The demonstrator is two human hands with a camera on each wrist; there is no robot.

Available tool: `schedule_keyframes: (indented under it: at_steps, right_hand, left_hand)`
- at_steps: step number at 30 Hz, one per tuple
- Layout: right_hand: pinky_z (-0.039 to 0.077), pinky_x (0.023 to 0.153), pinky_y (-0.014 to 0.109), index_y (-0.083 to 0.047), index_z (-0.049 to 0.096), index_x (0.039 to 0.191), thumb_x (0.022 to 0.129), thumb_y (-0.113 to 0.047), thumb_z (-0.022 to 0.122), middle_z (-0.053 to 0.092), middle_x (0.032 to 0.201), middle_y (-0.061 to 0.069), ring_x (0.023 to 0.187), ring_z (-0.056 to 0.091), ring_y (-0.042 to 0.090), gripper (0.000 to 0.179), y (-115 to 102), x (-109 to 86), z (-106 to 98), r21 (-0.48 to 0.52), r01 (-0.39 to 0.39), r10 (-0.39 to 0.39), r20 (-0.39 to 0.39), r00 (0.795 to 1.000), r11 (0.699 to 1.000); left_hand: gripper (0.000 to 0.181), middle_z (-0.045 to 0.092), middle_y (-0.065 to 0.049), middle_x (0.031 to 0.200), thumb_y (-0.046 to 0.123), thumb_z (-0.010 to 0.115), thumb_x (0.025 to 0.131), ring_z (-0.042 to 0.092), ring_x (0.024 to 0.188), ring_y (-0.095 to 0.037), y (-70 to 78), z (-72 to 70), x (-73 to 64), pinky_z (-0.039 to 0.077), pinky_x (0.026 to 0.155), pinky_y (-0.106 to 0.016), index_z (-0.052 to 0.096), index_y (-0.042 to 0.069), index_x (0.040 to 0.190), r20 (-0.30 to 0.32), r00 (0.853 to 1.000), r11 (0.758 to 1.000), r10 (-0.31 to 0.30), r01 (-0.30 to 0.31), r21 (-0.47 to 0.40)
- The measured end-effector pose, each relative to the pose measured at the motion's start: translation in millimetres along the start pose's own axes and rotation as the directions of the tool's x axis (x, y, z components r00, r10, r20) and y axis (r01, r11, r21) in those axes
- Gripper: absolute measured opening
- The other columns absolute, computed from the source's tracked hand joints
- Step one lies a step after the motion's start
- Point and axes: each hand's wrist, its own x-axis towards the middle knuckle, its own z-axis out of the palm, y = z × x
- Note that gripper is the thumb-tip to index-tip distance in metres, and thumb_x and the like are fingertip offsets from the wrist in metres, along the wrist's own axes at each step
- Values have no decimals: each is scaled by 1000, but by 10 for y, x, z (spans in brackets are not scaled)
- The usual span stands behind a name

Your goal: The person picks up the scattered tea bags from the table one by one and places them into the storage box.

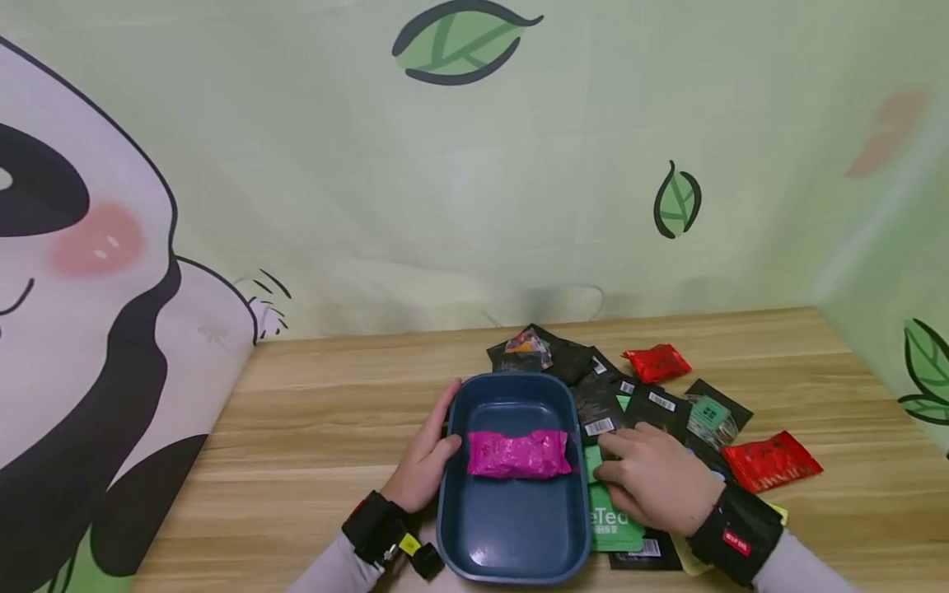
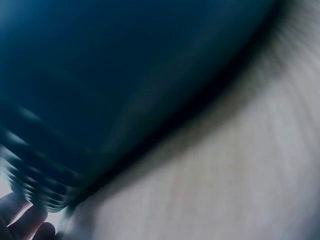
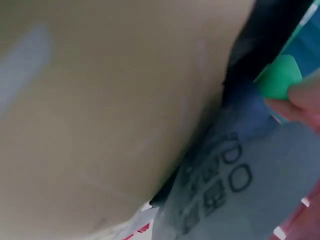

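Note:
A dark blue tray (image 1: 511, 531) stands on the table with one shiny pink packet (image 1: 519, 455) lying across its inside. My left hand (image 1: 421, 468) holds the tray's left side, thumb at the rim and fingers along the outer wall. In the left wrist view those fingertips (image 2: 27, 220) show at the ribbed far end of the tray wall. To the right of the tray, my right hand (image 1: 660, 479) pinches a green packet (image 3: 280, 77) between thumb and fingers. Below that hand lies a green packet with white lettering (image 1: 614, 535).
Several black packets (image 1: 656, 408) overlap in a pile behind and right of the tray. Red packets (image 1: 773, 461) lie at the pile's right and back. A yellowish packet (image 1: 689, 558) shows under the right wrist. A printed cloth wall (image 1: 356, 206) rises behind the wooden table (image 1: 311, 412).

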Motion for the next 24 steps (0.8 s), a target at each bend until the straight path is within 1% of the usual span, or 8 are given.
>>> schedule_keyframes:
  at_steps: [4,8,12,14,15,19,21,24]
  right_hand:
    - [38,66,27,-25,66,80,79,-20,69,45,81,-16,73,41,3,6,46,-23,-81,40,-48,51,-84,995,998]
    - [43,68,28,-24,62,87,79,-15,68,50,84,-18,74,43,1,14,118,-39,-228,98,-121,136,-162,977,988]
    - [47,67,30,-22,63,92,79,-9,66,59,88,-16,76,51,3,19,204,-67,-432,150,-169,206,-275,939,974]
    - [45,65,26,-21,64,95,80,-5,65,62,89,-14,74,51,3,22,252,-98,-537,201,-183,241,-315,918,962]
    - [45,65,24,-20,64,96,81,-2,65,64,90,-13,75,54,3,23,280,-117,-585,226,-192,260,-333,906,955]
    - [36,61,18,-15,60,96,85,5,59,61,83,-12,69,50,1,23,424,-224,-721,364,-241,369,-341,865,900]
    - [35,58,20,-12,57,95,90,4,54,55,77,-10,67,48,1,17,524,-286,-751,427,-287,436,-307,846,857]
    - [31,50,25,-8,55,93,95,1,46,44,68,-6,57,40,5,12,686,-368,-730,491,-377,529,-216,821,785]
  left_hand:
    - [71,22,3,165,5,36,100,29,147,-22,2,10,-4,26,115,-48,15,31,162,5,1000,1000,1,-1,3]
    - [72,22,5,164,4,36,99,30,147,-21,3,18,-5,27,115,-47,15,32,162,2,1000,1000,-8,8,-1]
    - [72,23,4,164,4,36,99,31,146,-21,3,21,-3,28,115,-46,16,33,162,-1,1000,1000,-14,14,-10]
    - [72,24,4,164,4,36,99,31,146,-21,-2,21,0,28,115,-45,16,34,162,-2,1000,1000,-22,21,-11]
    - [73,24,4,164,3,36,99,31,146,-21,-3,21,-1,28,115,-44,16,34,161,-2,1000,1000,-25,25,-11]
    - [72,23,4,164,3,36,99,31,146,-21,-15,18,4,28,115,-46,15,31,162,-1,1000,1000,-25,25,-14]
    - [71,23,4,164,3,36,99,31,146,-21,-20,15,6,29,114,-46,15,27,163,0,1000,1000,-25,25,-15]
    - [71,22,5,164,4,36,99,30,146,-21,-24,10,7,29,114,-46,14,25,163,2,1000,1000,-24,24,-17]
